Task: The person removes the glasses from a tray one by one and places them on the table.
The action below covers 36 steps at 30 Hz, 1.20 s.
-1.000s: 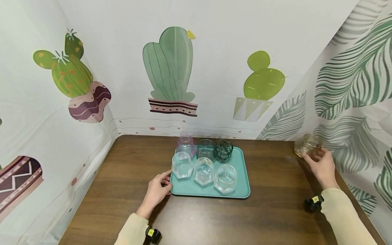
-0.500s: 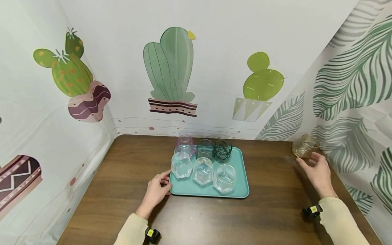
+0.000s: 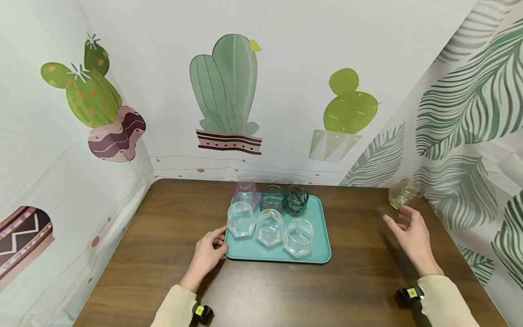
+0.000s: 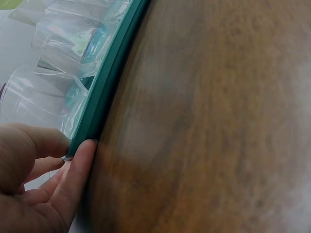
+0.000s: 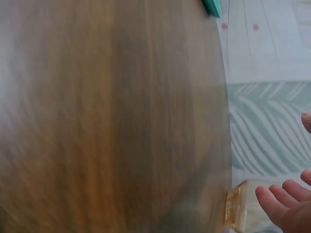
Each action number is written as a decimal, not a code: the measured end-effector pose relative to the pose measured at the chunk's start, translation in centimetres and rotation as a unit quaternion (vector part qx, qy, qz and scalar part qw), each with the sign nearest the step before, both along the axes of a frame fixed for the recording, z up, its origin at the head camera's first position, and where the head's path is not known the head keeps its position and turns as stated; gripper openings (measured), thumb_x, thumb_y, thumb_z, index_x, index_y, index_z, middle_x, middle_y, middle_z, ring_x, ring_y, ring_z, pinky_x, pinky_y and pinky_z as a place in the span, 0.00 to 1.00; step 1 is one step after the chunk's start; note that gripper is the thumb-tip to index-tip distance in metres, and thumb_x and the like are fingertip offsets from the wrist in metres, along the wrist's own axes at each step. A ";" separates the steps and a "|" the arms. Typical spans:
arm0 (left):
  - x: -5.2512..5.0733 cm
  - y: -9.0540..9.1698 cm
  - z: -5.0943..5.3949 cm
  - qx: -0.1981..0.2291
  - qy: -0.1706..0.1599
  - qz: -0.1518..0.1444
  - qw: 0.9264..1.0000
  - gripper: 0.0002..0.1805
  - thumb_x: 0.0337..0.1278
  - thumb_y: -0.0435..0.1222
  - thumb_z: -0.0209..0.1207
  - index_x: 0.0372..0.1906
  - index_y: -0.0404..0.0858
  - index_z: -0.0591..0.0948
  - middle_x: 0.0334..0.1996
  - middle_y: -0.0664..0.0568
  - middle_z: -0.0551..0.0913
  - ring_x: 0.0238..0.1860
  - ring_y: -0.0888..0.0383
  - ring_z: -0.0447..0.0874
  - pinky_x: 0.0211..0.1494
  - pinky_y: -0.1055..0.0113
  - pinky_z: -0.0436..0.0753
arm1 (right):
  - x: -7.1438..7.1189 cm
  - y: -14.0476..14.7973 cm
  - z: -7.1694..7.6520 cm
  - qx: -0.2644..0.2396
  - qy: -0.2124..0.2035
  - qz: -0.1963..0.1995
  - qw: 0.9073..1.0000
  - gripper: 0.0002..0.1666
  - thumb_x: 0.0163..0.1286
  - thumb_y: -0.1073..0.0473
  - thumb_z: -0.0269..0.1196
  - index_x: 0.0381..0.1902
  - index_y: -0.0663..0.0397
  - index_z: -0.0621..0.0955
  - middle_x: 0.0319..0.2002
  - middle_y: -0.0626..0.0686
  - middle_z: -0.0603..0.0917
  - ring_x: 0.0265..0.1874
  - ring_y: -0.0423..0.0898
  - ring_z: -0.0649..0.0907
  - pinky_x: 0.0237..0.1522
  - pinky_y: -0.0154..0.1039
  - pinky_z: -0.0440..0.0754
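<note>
My left hand [image 3: 206,253] pinches the left rim of a teal tray [image 3: 320,240] near its front corner. The left wrist view shows the thumb and fingers [image 4: 80,165] at the tray's edge. Three clear glasses stand along the tray's front: left [image 3: 241,222], middle [image 3: 269,229] and right [image 3: 299,240]. Behind them are a pink glass [image 3: 246,188], a grey glass [image 3: 273,195] and a dark green ribbed glass [image 3: 296,200]. My right hand [image 3: 412,238] is in the air, fingers spread and holding nothing. Just beyond it, an amber glass [image 3: 402,195] stands at the table's back right.
The brown wooden table [image 3: 359,281] meets a white wall covering [image 3: 286,91] printed with cacti along its back edge. A leaf-patterned covering [image 3: 470,122] borders the right side. The amber glass is close to that back right corner.
My right hand has let go of the amber glass and drawn back toward me and left, its fingers parting. The amber glass stays at the back right. My left hand keeps its hold on the tray.
</note>
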<state>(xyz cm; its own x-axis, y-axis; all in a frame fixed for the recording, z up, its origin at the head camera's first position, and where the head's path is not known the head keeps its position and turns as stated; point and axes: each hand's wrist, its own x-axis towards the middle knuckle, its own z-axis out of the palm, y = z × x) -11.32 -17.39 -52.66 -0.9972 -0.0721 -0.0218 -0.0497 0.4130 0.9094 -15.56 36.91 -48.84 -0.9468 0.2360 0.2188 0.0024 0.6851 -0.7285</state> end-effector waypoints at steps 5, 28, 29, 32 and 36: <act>0.0 -0.1 -0.1 0.001 0.001 0.000 1.000 0.29 0.56 0.19 0.62 0.65 0.30 0.81 0.41 0.40 0.80 0.40 0.52 0.82 0.27 0.68 0.91 | 0.7 -1.2 0.2 -0.001 0.008 0.009 1.000 0.41 0.73 0.52 0.68 0.72 0.72 0.66 0.63 0.73 0.73 0.53 0.58 0.80 0.38 0.07 0.69; -0.2 -0.1 -0.7 0.005 0.003 0.001 1.000 0.28 0.57 0.19 0.62 0.65 0.30 0.81 0.42 0.40 0.80 0.40 0.53 0.82 0.27 0.68 0.91 | 3.8 -7.2 0.0 -0.023 0.064 0.088 0.994 0.36 0.70 0.61 0.71 0.69 0.69 0.70 0.61 0.68 0.77 0.53 0.27 0.74 0.50 0.10 0.74; -0.2 -0.1 -0.7 0.005 0.002 0.001 1.000 0.28 0.57 0.19 0.62 0.65 0.30 0.81 0.41 0.40 0.80 0.40 0.53 0.82 0.27 0.68 0.91 | 3.9 -7.4 0.0 -0.021 0.064 0.091 0.994 0.36 0.70 0.61 0.72 0.69 0.69 0.70 0.61 0.67 0.77 0.54 0.31 0.76 0.50 0.10 0.74; -0.1 -0.1 -0.6 0.006 0.002 0.001 1.000 0.28 0.57 0.19 0.62 0.65 0.30 0.81 0.42 0.40 0.80 0.40 0.53 0.82 0.27 0.68 0.91 | 4.2 -8.2 0.0 -0.015 0.062 0.099 0.993 0.36 0.70 0.60 0.72 0.69 0.68 0.70 0.61 0.66 0.77 0.55 0.46 0.79 0.50 0.10 0.74; -0.1 -0.2 -0.5 0.006 0.003 0.004 1.000 0.28 0.57 0.19 0.62 0.65 0.30 0.81 0.42 0.40 0.80 0.41 0.52 0.82 0.27 0.68 0.91 | 4.4 -9.2 0.2 -0.013 0.064 0.115 0.991 0.36 0.70 0.60 0.72 0.69 0.67 0.70 0.62 0.66 0.77 0.55 0.52 0.79 0.50 0.11 0.74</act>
<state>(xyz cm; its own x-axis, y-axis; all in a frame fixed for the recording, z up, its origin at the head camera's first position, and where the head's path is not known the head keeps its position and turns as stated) -11.38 -17.55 -53.14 -0.9966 -0.0802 -0.0161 -0.0471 0.4024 0.9143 -11.18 27.72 -48.64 -0.9411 0.0236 0.3374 -0.2456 0.6381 -0.7297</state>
